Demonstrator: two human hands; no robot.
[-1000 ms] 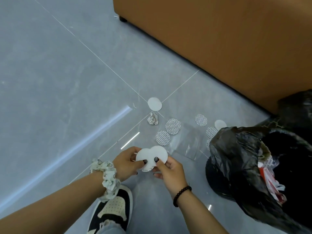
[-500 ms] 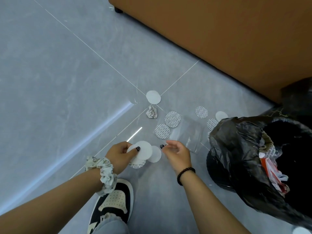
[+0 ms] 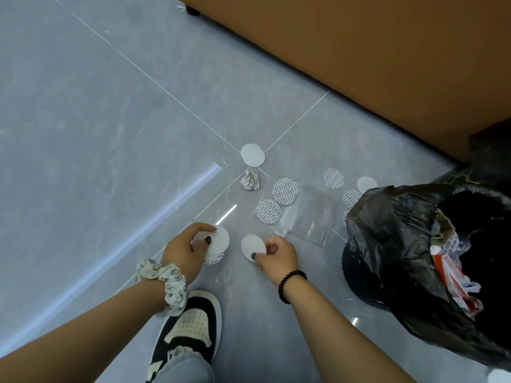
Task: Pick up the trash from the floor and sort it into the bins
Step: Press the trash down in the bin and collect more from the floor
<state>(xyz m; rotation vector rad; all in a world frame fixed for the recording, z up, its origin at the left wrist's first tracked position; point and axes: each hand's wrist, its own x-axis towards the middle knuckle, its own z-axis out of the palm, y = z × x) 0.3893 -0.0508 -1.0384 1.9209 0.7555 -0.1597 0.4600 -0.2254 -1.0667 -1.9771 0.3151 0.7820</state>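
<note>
My left hand (image 3: 185, 251) grips a small stack of white round discs (image 3: 219, 242) low over the grey floor. My right hand (image 3: 276, 257) pinches one white disc (image 3: 251, 244) at its edge, just right of the stack. More discs lie on the floor beyond: a plain white one (image 3: 252, 155), two printed ones (image 3: 284, 191) (image 3: 268, 211), and others near the bin (image 3: 333, 178). A crumpled paper ball (image 3: 250, 180) and a clear plastic bag (image 3: 307, 217) lie among them. A bin lined with a black bag (image 3: 392, 244) stands at the right, holding trash.
A brown sofa (image 3: 373, 64) runs along the back right. My black and white shoe (image 3: 190, 327) stands below my hands. A second dark bag (image 3: 489, 150) sits behind the bin at the far right. Open tiled floor stretches to the left.
My hands have parted: the left keeps the stack, the right now holds one disc apart from it. Both hands have dropped closer to the floor.
</note>
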